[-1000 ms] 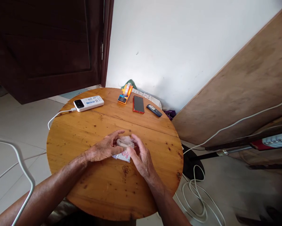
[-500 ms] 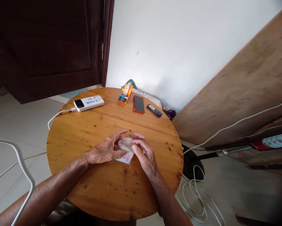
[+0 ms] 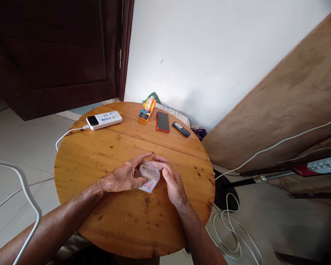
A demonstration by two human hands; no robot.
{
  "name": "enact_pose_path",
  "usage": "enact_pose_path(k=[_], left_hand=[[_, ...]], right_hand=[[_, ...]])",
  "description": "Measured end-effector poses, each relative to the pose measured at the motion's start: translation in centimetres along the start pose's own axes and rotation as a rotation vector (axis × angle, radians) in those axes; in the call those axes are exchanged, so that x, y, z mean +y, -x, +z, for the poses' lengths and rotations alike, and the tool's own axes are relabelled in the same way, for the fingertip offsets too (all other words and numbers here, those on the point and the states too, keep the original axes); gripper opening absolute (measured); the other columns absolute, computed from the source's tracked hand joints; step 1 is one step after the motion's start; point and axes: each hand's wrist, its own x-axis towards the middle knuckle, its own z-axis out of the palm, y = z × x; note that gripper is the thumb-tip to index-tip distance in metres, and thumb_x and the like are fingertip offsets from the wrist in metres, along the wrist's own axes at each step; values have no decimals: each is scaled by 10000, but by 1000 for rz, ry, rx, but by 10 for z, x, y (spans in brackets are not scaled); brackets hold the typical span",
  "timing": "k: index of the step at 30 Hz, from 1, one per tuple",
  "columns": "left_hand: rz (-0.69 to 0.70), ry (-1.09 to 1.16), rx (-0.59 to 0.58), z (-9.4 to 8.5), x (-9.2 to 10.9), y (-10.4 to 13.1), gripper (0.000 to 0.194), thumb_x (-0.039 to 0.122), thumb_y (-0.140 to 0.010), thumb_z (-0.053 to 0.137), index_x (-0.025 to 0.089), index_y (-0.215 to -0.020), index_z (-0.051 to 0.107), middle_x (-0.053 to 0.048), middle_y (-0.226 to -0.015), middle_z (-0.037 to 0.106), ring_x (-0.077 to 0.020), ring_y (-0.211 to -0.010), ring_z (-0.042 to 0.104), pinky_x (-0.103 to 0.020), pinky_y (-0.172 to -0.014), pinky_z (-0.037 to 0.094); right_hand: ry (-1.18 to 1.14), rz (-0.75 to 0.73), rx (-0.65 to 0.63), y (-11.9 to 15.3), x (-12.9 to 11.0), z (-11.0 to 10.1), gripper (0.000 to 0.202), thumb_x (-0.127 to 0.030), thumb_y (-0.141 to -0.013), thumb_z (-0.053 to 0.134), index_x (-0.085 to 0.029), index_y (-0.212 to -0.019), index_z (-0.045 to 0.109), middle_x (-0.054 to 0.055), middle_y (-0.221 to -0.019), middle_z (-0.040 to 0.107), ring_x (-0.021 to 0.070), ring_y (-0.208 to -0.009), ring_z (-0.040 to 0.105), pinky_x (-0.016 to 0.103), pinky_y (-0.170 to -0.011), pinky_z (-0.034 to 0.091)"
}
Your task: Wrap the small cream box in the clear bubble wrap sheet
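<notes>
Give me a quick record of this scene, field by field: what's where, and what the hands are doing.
Setting: round wooden table beside a white wall and a dark door
Left hand: grips the small clear plastic packet
Right hand: pinches the packet's far side
Packet: on the table, between both hands
Far edge of the table: white power bank with cable, orange tape dispenser, red-cased phone, small dark phone
Floor, right: coiled white cable

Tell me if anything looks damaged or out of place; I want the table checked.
Nothing is spilled or broken. The round wooden table has a crack running across its top behind the hands. The small plastic packet, gripped by the left hand and right hand, looks crumpled.
</notes>
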Motion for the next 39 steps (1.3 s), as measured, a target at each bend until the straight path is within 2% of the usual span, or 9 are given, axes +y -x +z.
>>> enact_pose_path(k=[5,11,14,18,21,26,31,35,39], left_hand=[[24,16,-22,-2,-6,-1,807,238,-803,694,269,-1503,295,-52,-1090,630,-150,-849,591,-301,-775,491],[45,49,-19,-5,-15,-4,757,318,-829,700,277,-1486,326,-62,-1137,627,-139,-832,586,-273,-732,479],[23,92,11,-3,-12,-5,775,293,-789,731,245,-1464,353,-45,-1068,624,-144,-853,586,-286,-763,477],[-16,105,27,1,-6,-5,823,239,-740,754,235,-1458,352,-55,-1115,617,-145,-865,588,-285,-755,465],[-16,115,26,1,-2,-4,826,236,-741,748,236,-1461,344,-53,-1120,614,-140,-871,585,-281,-755,459],[-19,74,33,0,-2,-3,813,262,-753,747,212,-1458,345,-33,-1027,617,-127,-816,575,-262,-714,449],[-12,86,73,-2,-8,-6,813,327,-755,764,194,-1440,346,-67,-1088,630,-172,-909,602,-290,-764,469],[3,90,87,-5,-11,-7,822,376,-749,778,204,-1433,356,-81,-1131,641,-203,-974,613,-345,-859,475],[-68,62,54,-9,-8,-6,872,403,-736,788,213,-1459,338,-115,-1260,615,-250,-1073,611,-381,-912,469]], right_hand=[[69,-29,-20,-1,-4,4,403,-560,-944,490,-267,-1049,748,75,-1317,620,288,-1288,511,465,-1073,406],[157,-72,-73,0,-6,6,405,-545,-954,472,-271,-1118,721,73,-1305,635,266,-1354,448,454,-1099,378],[109,-67,45,0,-7,5,382,-532,-949,488,-256,-1055,729,79,-1315,614,262,-1296,505,419,-1073,401],[-23,59,233,0,-5,1,273,-490,-894,600,-237,-917,700,64,-1163,681,248,-1132,608,375,-975,470],[-65,154,171,-1,-3,1,341,-521,-858,633,-227,-1024,680,70,-1136,704,248,-1068,643,377,-936,499],[-64,190,-6,0,-6,4,483,-510,-809,689,-207,-1181,631,90,-1158,712,261,-1050,671,397,-916,532],[106,154,19,1,-12,9,411,-345,-742,744,-211,-1118,644,62,-1056,736,226,-908,692,362,-824,552],[208,139,50,1,-13,8,323,-339,-758,718,-217,-1055,682,53,-989,743,221,-865,679,347,-777,545],[194,134,31,2,-12,6,317,-362,-765,719,-212,-1044,692,44,-959,742,211,-827,676,325,-746,543]])
